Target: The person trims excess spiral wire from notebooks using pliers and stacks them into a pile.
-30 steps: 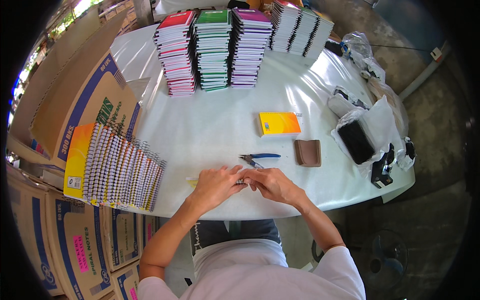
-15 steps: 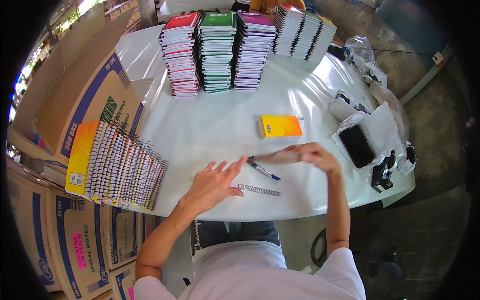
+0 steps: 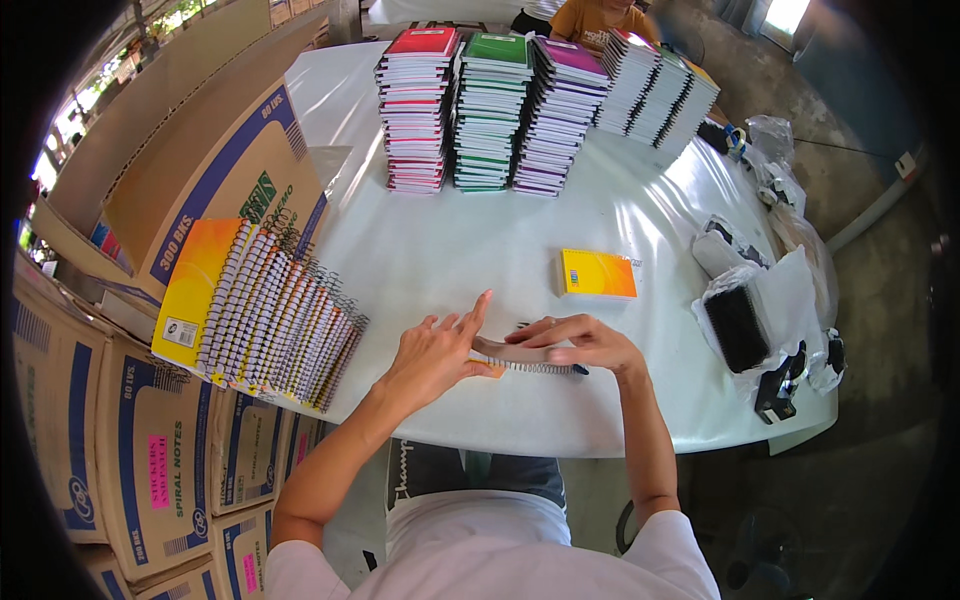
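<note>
Left hand (image 3: 428,362) spread, thumb by the orange notebook (image 3: 487,370); right hand (image 3: 592,346) pinches the brown pad (image 3: 510,352) against the wire coil (image 3: 538,368) between hands. We should steady the notebook and stroke lightly, parallel to the coil.

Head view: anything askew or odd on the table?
Yes, on the left: the slanted row of yellow-orange spiral notebooks has grey wire coil ends jutting unevenly past the pages, apparently untrimmed. No spill visible.

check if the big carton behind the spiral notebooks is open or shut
Open: the carton behind the spiral notebooks has its brown flaps standing up, not folded over.
</note>
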The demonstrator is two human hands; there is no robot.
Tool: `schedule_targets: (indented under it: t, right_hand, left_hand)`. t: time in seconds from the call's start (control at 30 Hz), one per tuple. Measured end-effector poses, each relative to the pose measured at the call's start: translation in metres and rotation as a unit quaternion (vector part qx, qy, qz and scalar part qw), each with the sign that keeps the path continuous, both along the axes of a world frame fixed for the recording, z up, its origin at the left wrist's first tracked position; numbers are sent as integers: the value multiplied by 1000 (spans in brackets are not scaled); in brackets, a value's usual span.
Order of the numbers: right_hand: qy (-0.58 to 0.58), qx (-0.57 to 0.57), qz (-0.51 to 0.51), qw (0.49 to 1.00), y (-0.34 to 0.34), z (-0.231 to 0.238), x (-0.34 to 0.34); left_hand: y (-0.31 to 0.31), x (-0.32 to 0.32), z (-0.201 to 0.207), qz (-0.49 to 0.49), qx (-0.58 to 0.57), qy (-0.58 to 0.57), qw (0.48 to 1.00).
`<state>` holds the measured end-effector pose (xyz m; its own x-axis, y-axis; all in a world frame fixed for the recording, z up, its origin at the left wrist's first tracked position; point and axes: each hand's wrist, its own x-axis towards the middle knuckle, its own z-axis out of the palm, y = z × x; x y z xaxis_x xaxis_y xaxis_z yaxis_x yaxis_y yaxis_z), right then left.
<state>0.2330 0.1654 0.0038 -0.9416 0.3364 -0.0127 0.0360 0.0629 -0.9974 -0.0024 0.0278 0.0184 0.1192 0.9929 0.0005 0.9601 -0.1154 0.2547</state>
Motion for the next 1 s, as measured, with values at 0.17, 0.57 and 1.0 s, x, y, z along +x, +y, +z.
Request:
schedule_targets:
  t: [0.17,0.57,1.0]
  right_hand:
    - [30,-26,12,999,-2,0,-8]
    - [23,-72,-43,996,-3,-17,-18]
    - [76,-162,-50,983,-2,-24,-21]
  left_hand:
    - [-4,-9,-4,3,37,2,999]
    - [-13,-32,-9,46,90,-170,980]
    - [-24,-23,-65,139,123,-516,836]
